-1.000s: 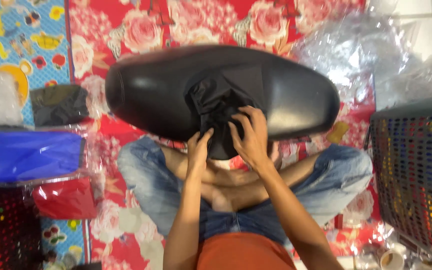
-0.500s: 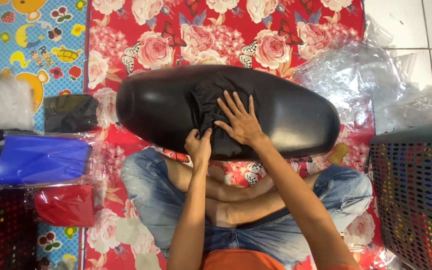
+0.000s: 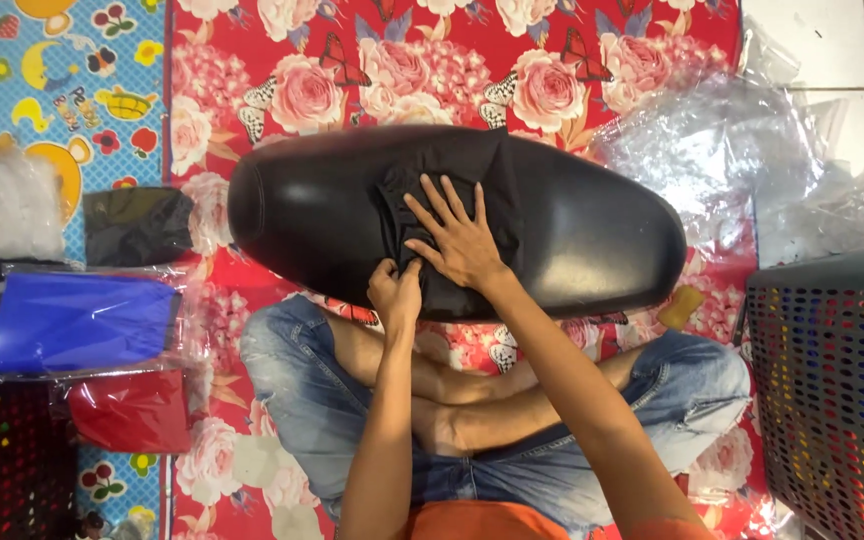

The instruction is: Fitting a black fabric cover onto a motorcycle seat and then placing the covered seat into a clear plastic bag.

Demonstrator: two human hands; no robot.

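While I'm sat cross-legged on the floral mat (image 3: 282, 60), here's how it looks:

Seat: long glossy black motorcycle seat (image 3: 592, 235) lying across the mat just past my knees, smooth, with black cloth (image 3: 452, 175) bunched over its middle.
Left hand: my left hand (image 3: 395, 297) is curled narrow, pinching a fold of the cloth at the near edge.
Right hand: my right hand (image 3: 460, 240) is wide, fingers fanned, palm flat on the cloth.
Nearby: blue packet (image 3: 77, 322) off to my left.

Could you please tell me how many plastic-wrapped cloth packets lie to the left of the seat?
3: a black packet nearest the seat, a blue packet below it, a red packet lowest. Others may lie hidden.
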